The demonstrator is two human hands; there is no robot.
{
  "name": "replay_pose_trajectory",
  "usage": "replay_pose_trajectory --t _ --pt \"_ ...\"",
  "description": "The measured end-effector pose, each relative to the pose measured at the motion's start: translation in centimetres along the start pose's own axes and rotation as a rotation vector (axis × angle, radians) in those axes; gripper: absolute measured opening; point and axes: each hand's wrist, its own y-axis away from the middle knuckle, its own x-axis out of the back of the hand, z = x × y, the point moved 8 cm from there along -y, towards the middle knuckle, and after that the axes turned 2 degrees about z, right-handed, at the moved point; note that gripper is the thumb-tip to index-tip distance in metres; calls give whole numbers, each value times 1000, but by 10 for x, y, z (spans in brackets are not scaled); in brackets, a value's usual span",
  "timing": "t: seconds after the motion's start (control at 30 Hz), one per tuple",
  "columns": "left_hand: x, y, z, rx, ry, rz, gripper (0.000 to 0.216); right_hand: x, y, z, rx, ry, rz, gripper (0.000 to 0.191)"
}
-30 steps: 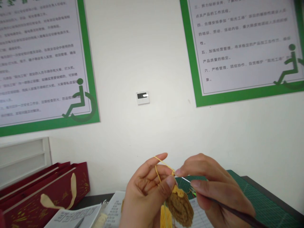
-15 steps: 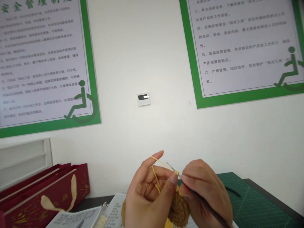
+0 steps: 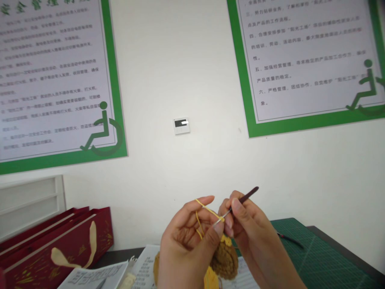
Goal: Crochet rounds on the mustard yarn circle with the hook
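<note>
My right hand (image 3: 245,218) grips a crochet hook (image 3: 248,195) with a dark handle, its butt end pointing up and right. The hook's metal tip goes down-left to a yellow loop at my left thumb. My left hand (image 3: 189,241) pinches the crochet piece (image 3: 225,263), brown with yellow parts, between thumb and fingers. Yellow yarn (image 3: 206,206) runs over my raised left index finger to the hook. The piece hangs below the fingers, partly hidden by my left hand. Another brown bit shows at the left side of that hand.
A green cutting mat (image 3: 319,249) lies at the right, with a dark-handled tool (image 3: 290,240) on it. Printed sheets (image 3: 147,265) and maroon gift bags (image 3: 99,233) are at the left. Behind stands a white wall with a small panel (image 3: 181,126) and two green-framed posters (image 3: 252,130).
My right hand has turned over, so the hook's handle now points up and right instead of down and right. The crochet piece has shifted slightly. My left hand keeps its pinch.
</note>
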Motion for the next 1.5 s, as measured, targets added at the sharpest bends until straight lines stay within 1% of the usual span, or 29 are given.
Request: replay_pose_trajectory --t 0.03,0.13,0.37,0.43,0.47,0.53,0.57,0.6,0.63,0.67,0.7,0.73,0.77,0.8,0.87,0.9,0.97,1.1,1.2,1.23,1.27,1.3,1.37,1.43,1.5 --pt "1 0 0 -5 0 16 29 -1 0 2 -2 -16 -9 37" --pt "4 -1 -1 -5 6 64 35 3 1 -1 65 -6 7 29" --pt "3 -2 -6 23 81 48 35 1 3 -2 131 60 -15 25" --pt "2 -1 -6 30 94 52 36 0 5 -9 216 126 -29 20" --pt "2 0 -6 26 95 64 37 0 7 -16 307 196 -26 15" --pt "3 2 -4 1 92 103 38 -6 17 -37 581 457 -40 9" --pt "3 3 -3 -9 93 116 38 -11 27 -48 758 630 -43 14" --pt "3 4 -2 -4 102 114 39 -19 36 -53 907 825 -75 22" --pt "1 5 -4 25 121 89 39 -25 45 -57 1051 972 -76 31" --pt "-3 6 -7 80 150 46 41 -27 52 -61 1165 1065 -31 38" --pt "-6 7 -11 154 185 -3 43 -26 55 -63 1204 1056 -2 40" --pt "-10 8 -16 230 216 -51 46 -26 57 -64 1232 979 -27 38" --pt "-13 9 -19 292 239 -93 48 -23 55 -64 1192 857 -37 31" --pt "-14 9 -20 329 252 -128 49 -20 50 -61 1103 721 -55 22" --pt "-15 8 -18 336 249 -178 48 -11 37 -53 886 458 -51 9" --pt "-15 7 -16 323 238 -196 47 -7 32 -48 783 348 -38 7" --pt "-14 6 -13 297 215 -218 45 -1 27 -40 636 196 -13 9" --pt "-13 6 -10 279 182 -239 38 3 19 -32 407 40 -32 21" --pt "-12 5 -6 215 151 -209 30 -2 11 -19 187 -61 -70 31" --pt "-11 4 -5 182 131 -178 29 -4 9 -16 148 -58 -76 32" --pt "-8 3 -4 150 104 -138 28 -5 8 -15 144 -29 -77 30" --pt "-5 3 -3 126 73 -97 29 -7 7 -16 170 21 -81 27" --pt "1 2 -4 112 17 -35 31 -9 8 -22 289 138 -99 17" --pt "2 2 -6 110 -10 -25 33 -8 10 -27 390 234 -108 9" --pt "1 1 -8 118 -8 -39 33 -4 11 -28 419 260 -87 8"
